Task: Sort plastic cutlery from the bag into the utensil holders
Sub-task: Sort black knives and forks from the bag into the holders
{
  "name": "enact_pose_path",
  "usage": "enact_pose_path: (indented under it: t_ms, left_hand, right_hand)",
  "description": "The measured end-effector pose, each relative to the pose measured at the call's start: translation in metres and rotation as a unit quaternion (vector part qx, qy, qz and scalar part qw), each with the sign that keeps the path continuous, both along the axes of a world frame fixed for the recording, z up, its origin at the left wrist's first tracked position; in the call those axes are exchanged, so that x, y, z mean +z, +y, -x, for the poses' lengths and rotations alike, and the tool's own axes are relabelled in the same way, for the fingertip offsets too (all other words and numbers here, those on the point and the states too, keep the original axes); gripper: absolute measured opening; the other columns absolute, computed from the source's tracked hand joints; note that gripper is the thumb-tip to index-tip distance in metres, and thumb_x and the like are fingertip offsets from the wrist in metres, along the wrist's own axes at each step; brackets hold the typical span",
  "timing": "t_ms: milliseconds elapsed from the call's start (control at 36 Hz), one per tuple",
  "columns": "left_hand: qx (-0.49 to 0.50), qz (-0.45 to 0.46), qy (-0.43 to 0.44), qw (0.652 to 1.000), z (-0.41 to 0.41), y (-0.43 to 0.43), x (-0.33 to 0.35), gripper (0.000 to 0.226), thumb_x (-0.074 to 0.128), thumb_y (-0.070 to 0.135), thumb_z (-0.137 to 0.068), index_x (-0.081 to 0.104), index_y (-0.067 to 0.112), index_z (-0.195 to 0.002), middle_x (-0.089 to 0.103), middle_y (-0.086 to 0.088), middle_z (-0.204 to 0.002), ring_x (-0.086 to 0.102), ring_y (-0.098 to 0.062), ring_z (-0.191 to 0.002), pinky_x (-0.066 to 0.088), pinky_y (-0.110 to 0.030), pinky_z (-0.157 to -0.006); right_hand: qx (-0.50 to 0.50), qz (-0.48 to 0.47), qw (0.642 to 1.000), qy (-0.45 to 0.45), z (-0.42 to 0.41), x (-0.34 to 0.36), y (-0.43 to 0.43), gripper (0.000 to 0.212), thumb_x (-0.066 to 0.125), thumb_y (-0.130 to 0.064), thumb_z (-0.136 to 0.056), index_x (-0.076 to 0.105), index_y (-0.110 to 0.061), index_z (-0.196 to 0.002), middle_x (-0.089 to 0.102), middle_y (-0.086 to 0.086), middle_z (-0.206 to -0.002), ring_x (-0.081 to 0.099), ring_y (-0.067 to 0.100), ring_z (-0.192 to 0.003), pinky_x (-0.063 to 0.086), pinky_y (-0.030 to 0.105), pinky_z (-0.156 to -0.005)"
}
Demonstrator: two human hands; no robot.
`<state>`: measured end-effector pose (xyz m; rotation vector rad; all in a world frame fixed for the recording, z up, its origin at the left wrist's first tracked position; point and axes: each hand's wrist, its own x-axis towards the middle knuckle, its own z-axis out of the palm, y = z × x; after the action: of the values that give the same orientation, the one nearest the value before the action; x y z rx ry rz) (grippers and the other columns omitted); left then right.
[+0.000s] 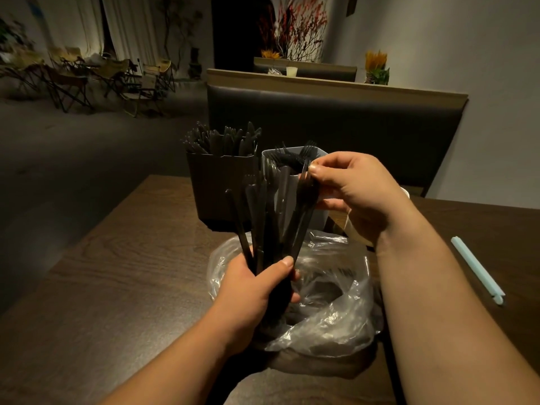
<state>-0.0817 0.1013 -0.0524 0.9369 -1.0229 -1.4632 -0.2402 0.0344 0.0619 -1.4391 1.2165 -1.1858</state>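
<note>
My left hand (257,290) grips a fanned bunch of black plastic cutlery (263,217) by the handles, above a clear plastic bag (333,302) lying open on the table. My right hand (356,194) pinches the upper ends of one or two pieces at the bunch's right side. Behind stand two holders: a dark one (216,188) on the left, packed with black knives, and a white one (320,213) on the right with black forks in it. More cutlery lies dimly inside the bag.
The dark wooden table (122,273) carries a pale blue straw (479,270) at the right. A black padded bench back (336,127) rises just behind the holders. Folding chairs stand far left across the floor.
</note>
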Motion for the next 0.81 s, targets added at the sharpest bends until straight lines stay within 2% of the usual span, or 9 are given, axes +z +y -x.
enact_pose_path:
  t_ms: [167,250,306,389,500,556,611,722,806]
  left_hand:
    - [0.004,-0.022,-0.007,1.0,0.001,0.0,0.0,0.011,0.066,0.015,-0.094,0.069,0.007,-0.102,0.074,-0.009,-0.08,0.071,-0.025,-0.069,0.056,-0.032,-0.062]
    - [0.003,-0.028,-0.008,1.0,0.0,0.0,0.001,0.01,0.066,0.015,-0.094,0.069,0.008,-0.101,0.074,-0.009,-0.081,0.071,-0.024,-0.069,0.056,-0.031,-0.061]
    - [0.004,-0.03,-0.011,0.999,0.0,0.0,0.001,0.01,0.067,0.014,-0.094,0.07,0.009,-0.102,0.074,-0.01,-0.081,0.072,-0.025,-0.07,0.056,-0.03,-0.062]
    - [0.003,-0.028,-0.02,0.999,0.001,0.0,-0.001,0.013,0.067,0.013,-0.093,0.07,0.009,-0.105,0.075,-0.011,-0.084,0.074,-0.026,-0.074,0.059,-0.033,-0.065]
    - [0.006,-0.022,-0.003,1.0,0.003,0.001,0.001,0.012,0.067,0.008,-0.092,0.07,0.008,-0.104,0.075,-0.009,-0.086,0.075,-0.021,-0.082,0.058,-0.03,-0.065]
    - [0.016,-0.02,0.001,1.0,0.004,0.002,0.001,0.012,0.067,0.008,-0.092,0.071,0.008,-0.104,0.076,-0.008,-0.086,0.075,-0.02,-0.081,0.058,-0.028,-0.063]
    - [0.032,-0.018,0.005,0.999,0.004,0.002,0.001,0.012,0.067,0.008,-0.092,0.071,0.009,-0.103,0.077,-0.009,-0.087,0.075,-0.02,-0.081,0.057,-0.028,-0.063]
    - [0.063,-0.016,0.0,0.998,0.004,0.002,0.0,0.009,0.069,0.012,-0.092,0.072,0.007,-0.099,0.076,-0.012,-0.083,0.073,-0.023,-0.073,0.056,-0.027,-0.061]
    - [0.094,-0.014,-0.008,0.995,0.002,0.0,0.0,0.013,0.071,0.017,-0.092,0.074,0.006,-0.097,0.076,-0.012,-0.084,0.074,-0.026,-0.072,0.057,-0.031,-0.064]
  right_hand:
    - [-0.046,0.031,0.989,-0.135,0.0,0.003,-0.004,0.005,0.062,-0.012,-0.095,0.064,-0.009,-0.098,0.076,0.014,-0.1,0.076,0.023,-0.088,0.062,0.036,-0.072]
    - [-0.044,0.05,0.954,-0.294,0.004,0.005,-0.005,0.022,0.054,-0.016,-0.101,0.058,-0.003,-0.118,0.076,0.012,-0.104,0.074,0.028,-0.097,0.061,0.042,-0.082]
    - [-0.031,0.074,0.921,-0.381,0.007,0.008,-0.004,0.036,0.052,-0.018,-0.101,0.051,0.003,-0.13,0.075,0.011,-0.101,0.074,0.027,-0.097,0.06,0.041,-0.081]
    - [-0.013,0.091,0.878,-0.47,0.013,0.012,-0.001,0.03,0.054,-0.021,-0.101,0.052,-0.003,-0.125,0.069,0.006,-0.089,0.073,0.019,-0.082,0.059,0.036,-0.075]
    - [-0.01,0.046,0.888,-0.457,0.015,0.013,0.002,0.027,0.052,-0.036,-0.102,0.057,-0.009,-0.105,0.063,-0.002,-0.079,0.057,0.006,-0.063,0.041,0.017,-0.05]
    - [-0.001,0.013,0.902,-0.431,0.011,0.012,0.002,0.043,0.043,-0.049,-0.103,0.058,-0.01,-0.105,0.062,0.0,-0.078,0.052,0.008,-0.065,0.036,0.018,-0.053]
    - [0.012,-0.02,0.904,-0.428,0.006,0.011,0.001,0.053,0.032,-0.054,-0.104,0.054,-0.009,-0.119,0.064,0.006,-0.088,0.052,0.013,-0.071,0.037,0.022,-0.059]
    - [0.025,-0.08,0.885,-0.457,-0.001,0.013,0.003,0.026,0.043,-0.024,-0.104,0.055,-0.006,-0.119,0.063,0.008,-0.092,0.055,0.015,-0.076,0.043,0.022,-0.06]
    - [0.005,-0.077,0.892,-0.445,-0.003,0.014,0.003,0.019,0.054,-0.007,-0.098,0.059,-0.008,-0.116,0.061,0.01,-0.098,0.06,0.015,-0.076,0.053,0.023,-0.061]
